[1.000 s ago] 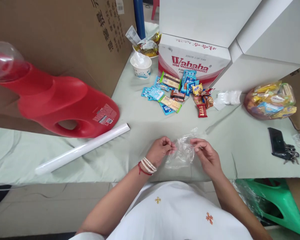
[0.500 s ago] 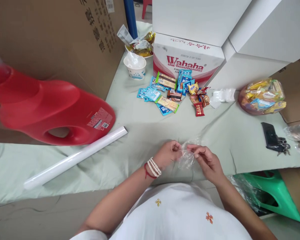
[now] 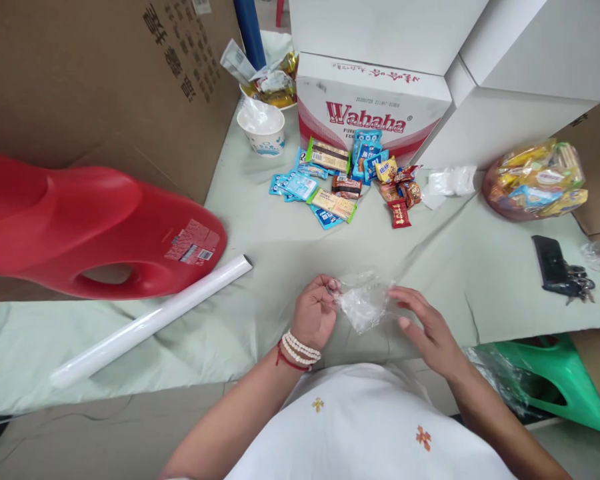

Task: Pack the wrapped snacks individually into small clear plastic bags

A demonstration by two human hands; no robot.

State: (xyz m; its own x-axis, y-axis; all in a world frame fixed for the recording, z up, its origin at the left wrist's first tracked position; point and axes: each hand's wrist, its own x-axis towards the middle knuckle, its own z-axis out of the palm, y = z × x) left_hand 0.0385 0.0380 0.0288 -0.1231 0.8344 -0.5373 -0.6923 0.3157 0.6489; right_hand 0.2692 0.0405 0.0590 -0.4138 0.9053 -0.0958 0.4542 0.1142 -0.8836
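Note:
A clear, crinkled plastic bag (image 3: 364,303) hangs between my two hands above the front of the cloth-covered table. My left hand (image 3: 317,312), with beads and a red cord at the wrist, pinches the bag's left edge. On the other side, my right hand (image 3: 427,327) has its thumb and fingers apart close to the bag's right edge. Whether those fingertips touch the film I cannot tell. Beyond the hands lies a pile of wrapped snacks (image 3: 325,187), blue, green and cream, with small red and yellow wrapped sweets (image 3: 399,190) at its right.
A red jug (image 3: 145,233) and a white roll (image 3: 153,320) lie at left. Paper cups (image 3: 263,130) stand at the back beside a Wahaba-style white and red carton (image 3: 370,110). At right are a filled snack bowl (image 3: 500,197), white tissue packets (image 3: 453,180), and a black pouch with keys (image 3: 555,267).
The bag has been spread wider. My left hand has shifted slightly left, and my right hand's fingers have opened from their pinch. The camera view has moved a little.

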